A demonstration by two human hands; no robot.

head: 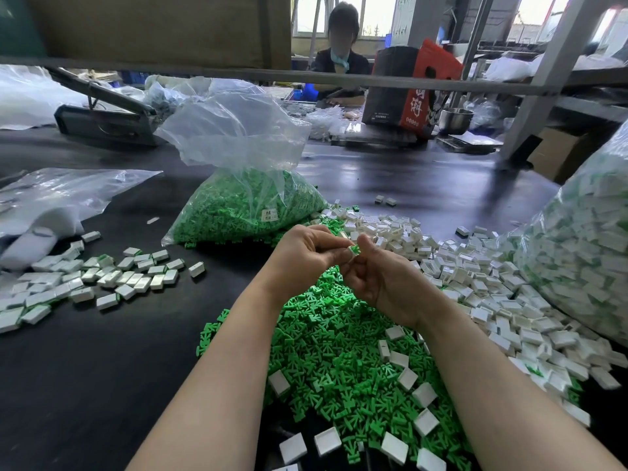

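Left hand: we see the left hand (306, 253) with its fingers curled in, the fingertips pinching the small piece (354, 250).
Right hand: the right hand (380, 277) is curled too, thumb and fingertips nipping the same piece from the other side.
Piece held: a white shell with a green insert showing, held between both hands above the green pile (339, 355), well off the table (102, 368).
Green bag: the clear bag (251, 202) just beyond the hands stands open-mouthed and is full of green parts; its base touches the green pile.
Big bag: at the right edge a bulging bag (584, 260) is packed with white pieces, green showing among them.
Flat bag: the plastic bag (57, 195) at left lies slack; we cannot tell what is in it.
Bowl: a metal bowl (455, 120) far back; its contents are hidden from us.
Loose white shells: a heap (482, 277) spreads from right of the hands to the big bag, with a few lying on the green pile.
Left group: white pieces (88, 277) lie scattered at left, some with green edges.
In the way: a grey bar (238, 73) crosses our view, and both forearms cover part of the green pile.
Beyond: a person (341, 59) sits across the table beside a red and black box (404, 90).
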